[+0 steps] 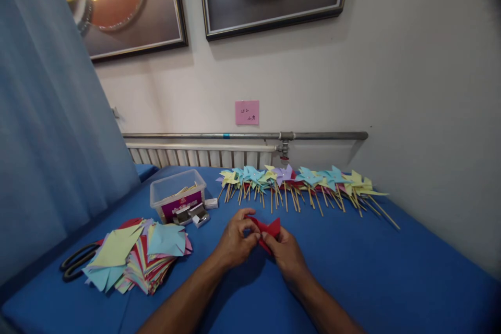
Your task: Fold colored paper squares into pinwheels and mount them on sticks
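Blue-clothed table (391, 271) runs up to a white wall w/ a radiator; just in front of the person, both hands meet over it, left hand (235, 242) & right hand (287, 255), fingers pinched shut on a folded red paper piece (270, 229). Beyond that paper lies a row of finished pinwheels (305, 182) on sticks; left of it a clear plastic box (178, 198), nearer left a stack of cut coloured paper (136, 255) w/ black scissors (76, 263) at its far edge.

Finished pinwheels (305, 182) being kept in a row w/ scissors (76, 261), cut paper pile (136, 255) & plastic box (178, 198) lying left.
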Demonstrator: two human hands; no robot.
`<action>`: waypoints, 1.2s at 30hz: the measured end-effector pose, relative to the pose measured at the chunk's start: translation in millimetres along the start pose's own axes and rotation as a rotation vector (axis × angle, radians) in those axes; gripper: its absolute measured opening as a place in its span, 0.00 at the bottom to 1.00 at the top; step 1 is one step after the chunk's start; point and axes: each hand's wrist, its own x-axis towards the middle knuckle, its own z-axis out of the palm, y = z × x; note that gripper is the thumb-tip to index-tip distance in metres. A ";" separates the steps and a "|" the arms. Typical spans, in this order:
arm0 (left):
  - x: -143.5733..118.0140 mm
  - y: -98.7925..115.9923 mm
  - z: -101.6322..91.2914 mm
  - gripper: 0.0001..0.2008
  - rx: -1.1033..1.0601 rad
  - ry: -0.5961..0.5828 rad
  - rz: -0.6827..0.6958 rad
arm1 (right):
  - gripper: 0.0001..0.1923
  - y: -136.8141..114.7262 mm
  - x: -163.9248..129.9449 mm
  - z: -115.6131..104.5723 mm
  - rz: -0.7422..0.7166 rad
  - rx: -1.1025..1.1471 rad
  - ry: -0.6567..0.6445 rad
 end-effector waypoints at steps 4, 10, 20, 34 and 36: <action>0.3 0.7 -1.1 0.05 0.003 0.002 0.000 | 0.17 -2.6 -2.1 0.1 -0.019 -0.018 -0.026; 0.9 -0.8 -2.2 0.04 -0.006 0.000 -0.010 | 0.17 -2.6 -2.7 0.5 -0.011 -0.009 -0.064; 1.7 5.4 -1.5 0.05 0.053 0.000 -0.092 | 0.18 -4.5 -3.4 -1.0 -0.009 -0.028 -0.103; 0.5 7.5 3.8 0.03 -0.043 0.011 -0.278 | 0.20 -4.0 -3.9 1.1 0.022 0.006 -0.089; 0.7 6.7 4.7 0.03 -0.056 0.031 -0.268 | 0.21 -1.7 -3.1 1.0 0.024 0.007 -0.077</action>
